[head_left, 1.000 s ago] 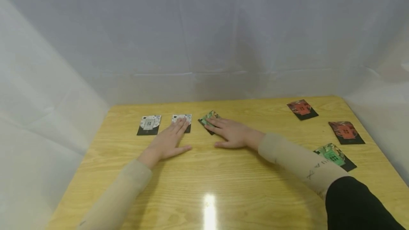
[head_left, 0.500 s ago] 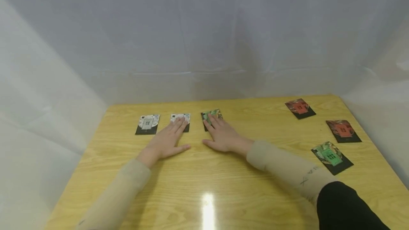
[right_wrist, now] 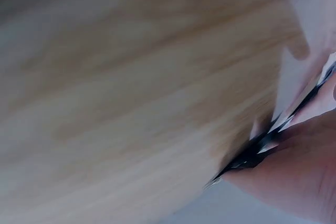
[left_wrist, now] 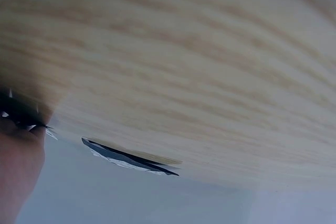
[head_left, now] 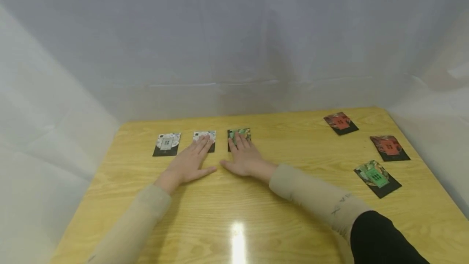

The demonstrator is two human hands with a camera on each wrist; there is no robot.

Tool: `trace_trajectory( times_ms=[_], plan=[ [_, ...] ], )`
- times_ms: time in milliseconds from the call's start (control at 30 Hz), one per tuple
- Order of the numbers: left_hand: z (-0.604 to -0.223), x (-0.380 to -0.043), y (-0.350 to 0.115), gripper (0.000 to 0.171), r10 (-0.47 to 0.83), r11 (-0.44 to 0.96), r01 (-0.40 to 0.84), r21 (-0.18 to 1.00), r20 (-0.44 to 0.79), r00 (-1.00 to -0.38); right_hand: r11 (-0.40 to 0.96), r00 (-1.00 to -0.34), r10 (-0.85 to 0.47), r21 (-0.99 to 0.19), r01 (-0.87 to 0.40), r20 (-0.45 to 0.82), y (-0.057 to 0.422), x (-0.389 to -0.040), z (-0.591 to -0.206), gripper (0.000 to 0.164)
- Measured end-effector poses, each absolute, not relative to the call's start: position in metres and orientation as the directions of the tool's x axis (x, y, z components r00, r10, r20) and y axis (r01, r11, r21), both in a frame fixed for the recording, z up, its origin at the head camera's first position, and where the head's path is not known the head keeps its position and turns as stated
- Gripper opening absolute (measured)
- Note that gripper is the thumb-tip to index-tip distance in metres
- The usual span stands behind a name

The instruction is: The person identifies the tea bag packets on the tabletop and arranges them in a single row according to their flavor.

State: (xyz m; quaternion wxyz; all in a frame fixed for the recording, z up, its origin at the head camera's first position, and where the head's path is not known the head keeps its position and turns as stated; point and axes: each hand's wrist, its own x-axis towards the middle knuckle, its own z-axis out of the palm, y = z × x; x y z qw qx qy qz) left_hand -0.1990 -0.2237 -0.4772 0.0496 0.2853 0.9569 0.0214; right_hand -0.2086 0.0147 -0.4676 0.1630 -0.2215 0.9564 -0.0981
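Observation:
My left hand (head_left: 188, 163) lies with straight fingers on a white-and-black flat packet (head_left: 200, 134), hiding much of it. Just to the right, the extended fingers of my right hand (head_left: 244, 159) press on a green-and-black packet (head_left: 246, 132), its top edge roughly in line with the white one. Another white-and-black packet (head_left: 166, 144) lies to the left, untouched. In the left wrist view, a packet (left_wrist: 131, 160) lies flat beyond the hand (left_wrist: 21, 166). The right wrist view catches the dark edge of a packet (right_wrist: 252, 153) under the hand (right_wrist: 294, 182).
Two red-and-black packets (head_left: 341, 122) (head_left: 390, 148) and a second green packet (head_left: 377, 177) lie askew at the right of the wooden table (head_left: 205, 219). Pale sheeting (head_left: 234, 44) hangs behind the table and at both sides.
My right hand has turned the green packet from tilted to straight, then slid it slightly left. The left hand has stayed on the white packet. The head view has shifted a little.

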Motion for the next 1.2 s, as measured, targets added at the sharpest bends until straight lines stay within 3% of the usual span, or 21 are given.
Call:
trace_trajectory(
  times_ms=[600,1200],
  plan=[
    [-0.479,-0.199,-0.224,0.097,0.555,0.832,0.553,0.05,-0.076,-0.828,0.923,-0.868,-0.375,-0.219,-0.317,-0.324,-0.006,-0.208,-0.465,0.092],
    [-0.48,-0.201,-0.226,0.096,0.555,0.832,0.553,0.054,-0.07,-0.829,0.918,-0.887,-0.383,-0.209,-0.336,-0.259,-0.009,-0.207,-0.454,0.094]
  ],
)
